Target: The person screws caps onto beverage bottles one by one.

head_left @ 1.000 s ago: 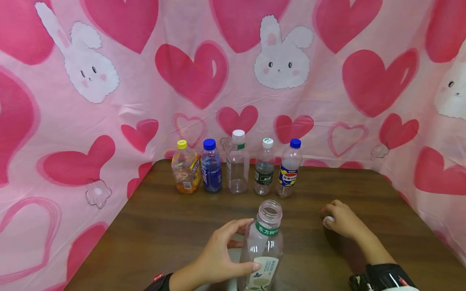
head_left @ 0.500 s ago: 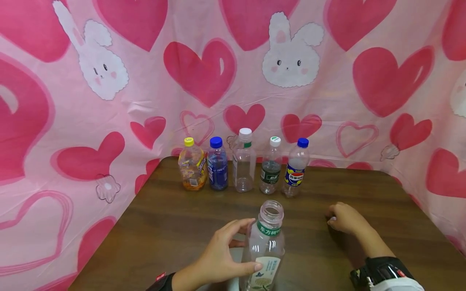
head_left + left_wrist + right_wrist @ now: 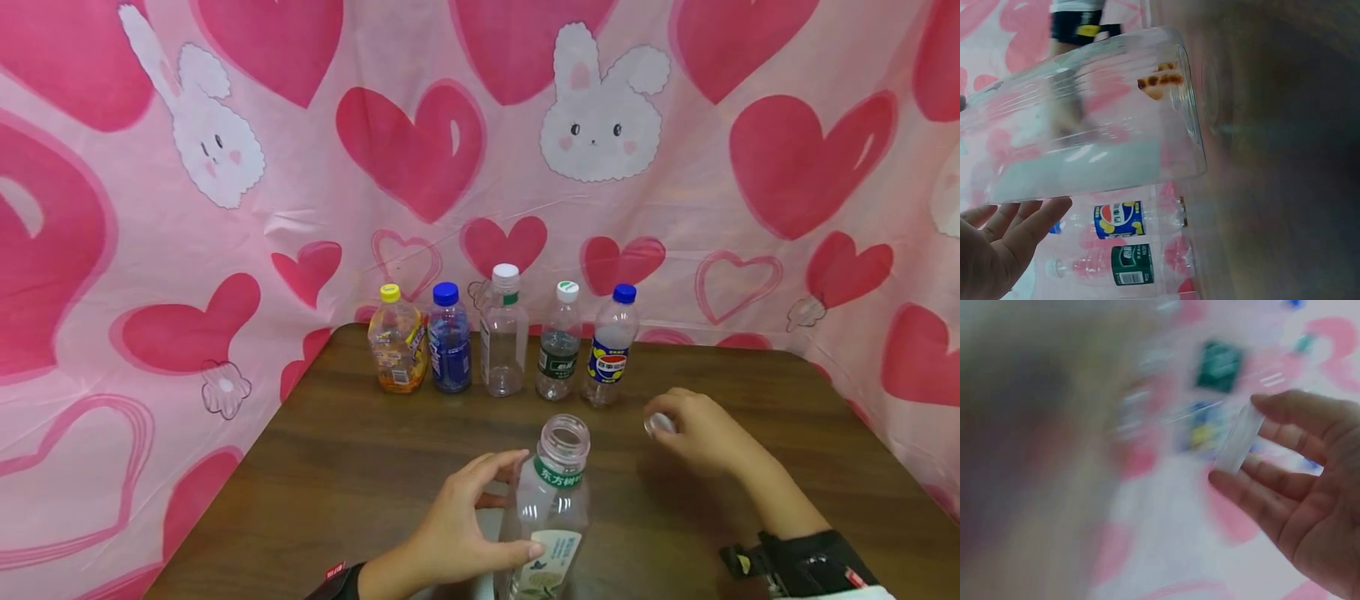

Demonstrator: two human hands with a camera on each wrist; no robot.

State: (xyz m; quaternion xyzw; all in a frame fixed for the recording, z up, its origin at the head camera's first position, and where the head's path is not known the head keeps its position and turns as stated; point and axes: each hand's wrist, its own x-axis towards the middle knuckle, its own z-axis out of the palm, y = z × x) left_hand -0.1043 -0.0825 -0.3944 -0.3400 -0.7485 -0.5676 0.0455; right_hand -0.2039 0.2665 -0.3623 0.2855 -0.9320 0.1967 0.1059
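Note:
An uncapped clear plastic bottle (image 3: 551,504) with a green neck band and pale label stands at the front of the table. My left hand (image 3: 465,529) grips it from the left, thumb across the label. The left wrist view shows the bottle's base (image 3: 1166,119) with brown printing and part of my left hand (image 3: 1004,244). To the right, my right hand (image 3: 705,433) pinches a white bottle cap (image 3: 660,424) above the wooden table. In the right wrist view the cap (image 3: 1239,439) is held edge-on between thumb and fingertips.
Capped bottles line the back of the table (image 3: 352,450): yellow-capped (image 3: 397,350), blue-capped (image 3: 450,346), a tall white-capped one (image 3: 504,342), a green-labelled one (image 3: 558,346) and a Pepsi-style one (image 3: 611,350). Behind hangs a pink heart-and-rabbit cloth (image 3: 300,167).
My right hand has risen from near the tabletop and shifted slightly left, with the cap now plainly visible in its fingers. The left hand and its bottle have barely moved.

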